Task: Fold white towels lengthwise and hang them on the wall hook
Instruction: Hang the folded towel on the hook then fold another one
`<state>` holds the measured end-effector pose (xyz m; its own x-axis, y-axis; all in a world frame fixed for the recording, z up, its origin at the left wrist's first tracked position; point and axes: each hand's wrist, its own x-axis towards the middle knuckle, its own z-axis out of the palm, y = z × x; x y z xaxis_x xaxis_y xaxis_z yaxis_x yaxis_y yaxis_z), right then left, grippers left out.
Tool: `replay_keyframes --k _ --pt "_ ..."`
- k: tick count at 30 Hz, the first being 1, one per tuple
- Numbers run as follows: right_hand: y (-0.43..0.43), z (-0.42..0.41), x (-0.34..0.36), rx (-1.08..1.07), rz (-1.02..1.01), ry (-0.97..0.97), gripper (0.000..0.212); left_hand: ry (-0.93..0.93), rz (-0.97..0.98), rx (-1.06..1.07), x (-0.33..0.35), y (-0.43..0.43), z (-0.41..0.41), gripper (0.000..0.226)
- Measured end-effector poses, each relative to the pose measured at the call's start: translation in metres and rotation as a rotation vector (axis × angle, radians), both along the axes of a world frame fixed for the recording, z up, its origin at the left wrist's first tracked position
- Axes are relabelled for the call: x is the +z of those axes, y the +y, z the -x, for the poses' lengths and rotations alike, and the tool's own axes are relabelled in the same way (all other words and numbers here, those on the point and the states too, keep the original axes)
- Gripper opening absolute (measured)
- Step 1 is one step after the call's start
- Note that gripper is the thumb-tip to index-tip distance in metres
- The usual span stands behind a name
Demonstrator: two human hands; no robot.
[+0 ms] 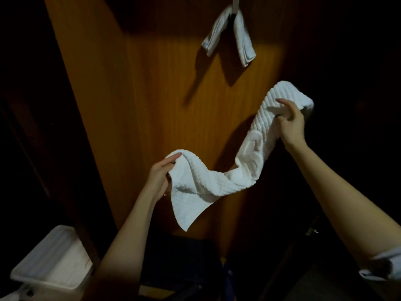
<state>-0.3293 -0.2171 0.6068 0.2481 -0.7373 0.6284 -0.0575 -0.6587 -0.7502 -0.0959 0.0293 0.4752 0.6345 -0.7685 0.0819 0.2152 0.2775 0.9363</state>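
Observation:
A white textured towel (219, 183) stretches between my two hands in front of a wooden wall panel (138, 88). My left hand (159, 177) grips its lower left end, where a loose corner hangs down. My right hand (290, 122) holds the upper right end, higher up, with the cloth draped over the fingers. The towel sags in the middle. Above, another white towel (230, 33) hangs folded over a metal wall hook (235, 4), its two ends dangling.
A white plastic tray (52, 259) sits at the lower left. The surroundings to the left and right of the lit wood panel are dark. A dark object stands low down between my arms.

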Motion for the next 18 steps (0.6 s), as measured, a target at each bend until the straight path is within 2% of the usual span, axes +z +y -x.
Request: replay_keyframes --k 1,3,5,7,10,12,14,18 --pt "0.001 -0.001 -0.001 0.000 -0.002 -0.002 0.050 -0.086 -0.053 -0.048 0.004 -0.001 0.001 0.035" --pt "0.002 -0.001 -0.002 -0.019 -0.014 -0.036 0.050 -0.290 -0.191 -0.083 0.008 -0.003 -0.001 0.055" --pt "-0.001 0.004 0.000 -0.057 -0.032 -0.081 0.046 -0.359 -0.247 -0.025 0.006 -0.002 -0.009 0.071" --pt "-0.008 0.013 0.003 -0.098 -0.075 -0.147 0.042 -0.230 -0.168 0.041 0.001 0.004 -0.020 0.068" --pt "-0.023 0.024 0.008 -0.152 -0.146 -0.237 0.038 0.067 -0.032 0.113 -0.008 0.013 -0.035 0.044" --pt "-0.034 0.029 0.009 -0.182 -0.221 -0.267 0.038 0.134 -0.003 0.178 -0.010 0.017 -0.044 0.035" --pt "-0.046 0.033 0.010 -0.210 -0.295 -0.269 0.044 0.103 -0.029 0.147 -0.008 0.017 -0.052 0.037" --pt "-0.055 0.034 0.011 -0.202 -0.380 -0.289 0.044 -0.112 -0.291 -0.068 0.005 0.018 -0.055 0.064"
